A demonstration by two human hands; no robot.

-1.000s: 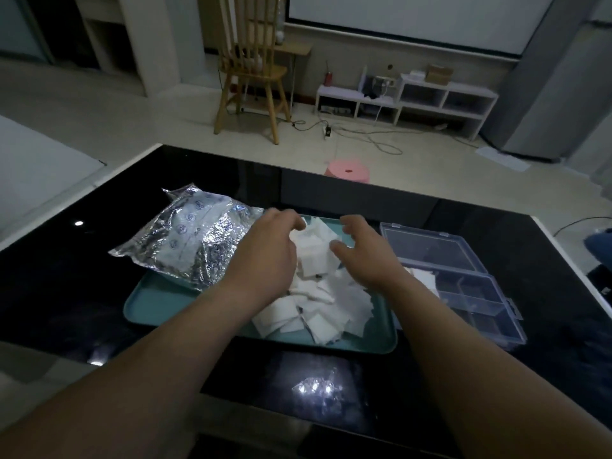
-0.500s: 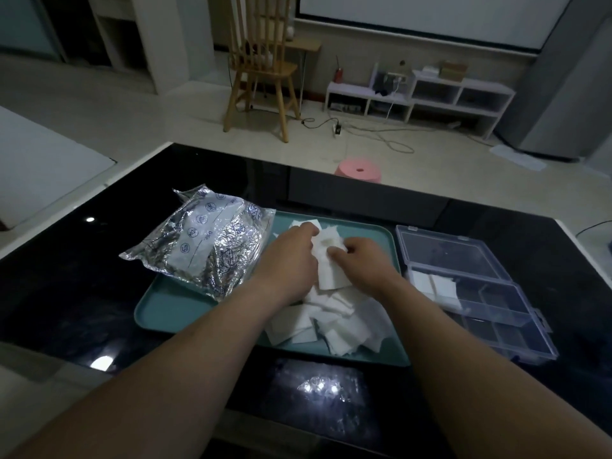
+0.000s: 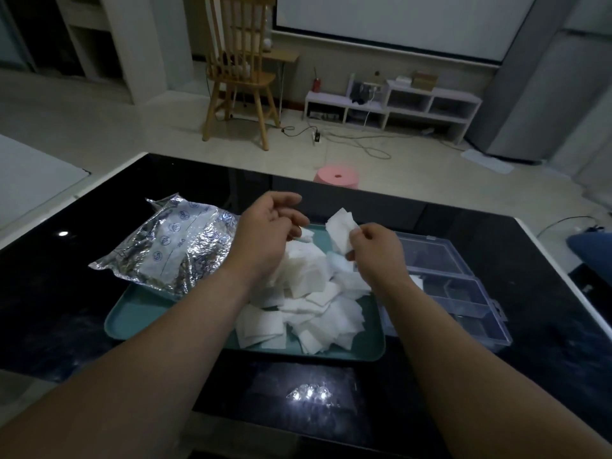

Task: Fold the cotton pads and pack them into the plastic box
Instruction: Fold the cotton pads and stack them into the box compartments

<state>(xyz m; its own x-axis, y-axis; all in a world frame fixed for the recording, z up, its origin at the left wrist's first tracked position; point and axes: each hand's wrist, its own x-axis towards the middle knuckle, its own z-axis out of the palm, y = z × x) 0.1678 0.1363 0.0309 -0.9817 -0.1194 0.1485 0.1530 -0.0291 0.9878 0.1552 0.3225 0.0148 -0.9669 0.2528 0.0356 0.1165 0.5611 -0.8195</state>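
Currently the right hand point(image 3: 374, 250) pinches one white square cotton pad point(image 3: 341, 231) by a corner, above the teal plastic tray point(image 3: 139, 313); the left hand point(image 3: 268, 226) hangs loose with nothing in its grip. Held so thinly, the soft pad may slip or fold crooked, and then sit badly in the clear plastic box point(image 3: 463, 293) beside the tray.

left arm: in from near left, forearm angling far-right | left hand point(image 3: 270, 228): up, palm facing right, fingers loosely curled, grip empty | right arm: in from near right, angling far-left | right hand point(image 3: 376, 250): up, thumb and fingertips pinching a cotton pad point(image 3: 341, 228) | hands: near, apart
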